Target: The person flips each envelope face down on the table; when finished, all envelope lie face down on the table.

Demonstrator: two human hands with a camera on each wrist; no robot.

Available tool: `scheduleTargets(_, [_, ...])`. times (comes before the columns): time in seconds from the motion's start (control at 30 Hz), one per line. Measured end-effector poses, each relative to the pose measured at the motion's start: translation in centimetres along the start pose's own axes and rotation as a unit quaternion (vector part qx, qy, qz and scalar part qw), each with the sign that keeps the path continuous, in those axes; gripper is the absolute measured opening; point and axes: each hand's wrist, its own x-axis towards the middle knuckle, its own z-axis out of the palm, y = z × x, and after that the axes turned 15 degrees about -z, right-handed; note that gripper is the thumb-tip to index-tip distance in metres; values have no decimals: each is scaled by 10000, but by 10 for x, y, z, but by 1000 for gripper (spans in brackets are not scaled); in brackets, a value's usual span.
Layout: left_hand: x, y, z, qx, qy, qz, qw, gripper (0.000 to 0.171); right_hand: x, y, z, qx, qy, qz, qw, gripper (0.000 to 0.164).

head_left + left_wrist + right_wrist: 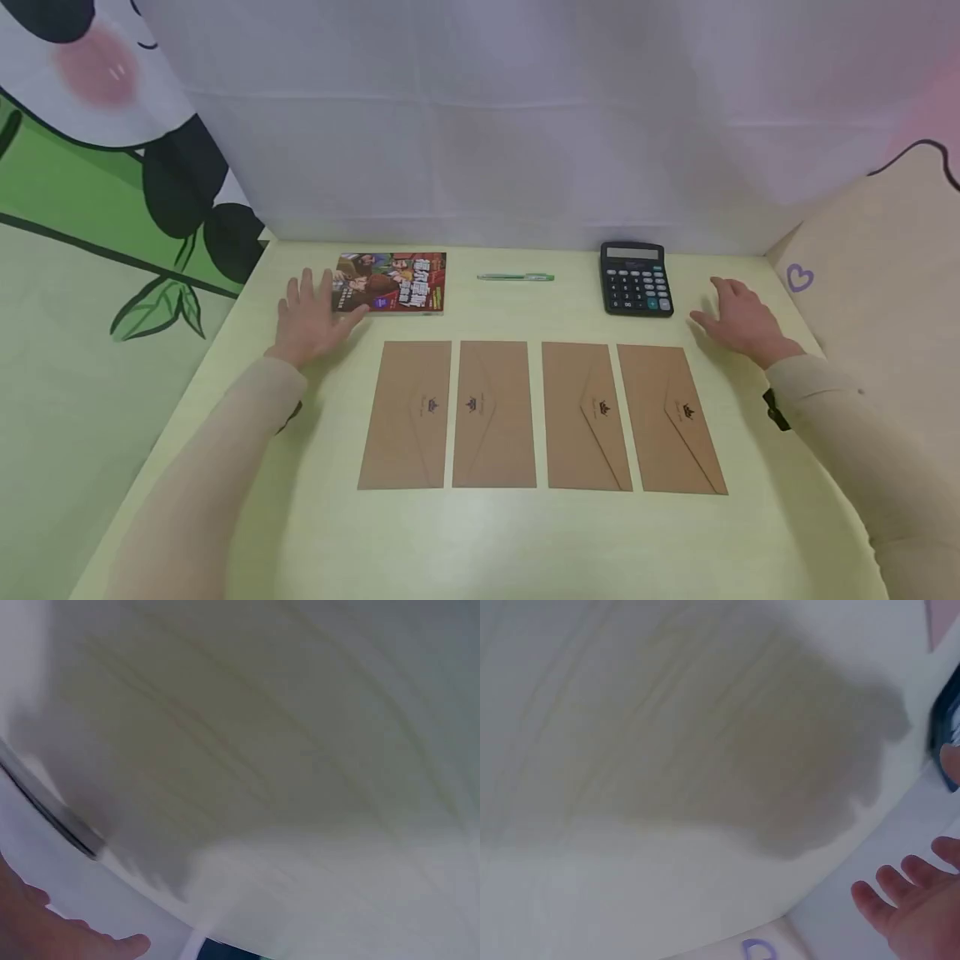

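Observation:
My left hand (306, 321) has its fingers spread beside a colourful printed book (390, 283), the thumb overlapping the book's lower left corner in the head view. To the right of the black calculator (637, 280), my right hand (742, 321) holds nothing, its thumb and fingers pointing left and forward. Between the book and calculator lies a green pen (515, 277). In front of these, several brown envelopes (495, 417) lie in a row, each with a small dark crown print. The left wrist view catches part of the left hand (67, 937); the right wrist view shows spread fingers (892, 885).
Everything lies on a pale yellow table (487, 542). A white cloth (487, 125) hangs along its back edge. Painted walls flank both sides, with a panda drawing (97, 75) at left and a purple heart (799, 277) at right.

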Motion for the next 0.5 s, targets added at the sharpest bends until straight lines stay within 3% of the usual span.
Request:
scheduleTargets(0.13, [-4,9,-5,-192,170,131,9996,94,12,-26,-3,83,452,-220,9987,71])
scheduleTargets(0.27, [-11,18,-12,-525,101,-4,9986,82,24,-51,-5,98,767,-599,9952,53])
scheduleTargets(0.5, [-26,30,-22,-808,-133,-43,9966,64,42,-107,-2,13,851,-1448,9858,34])
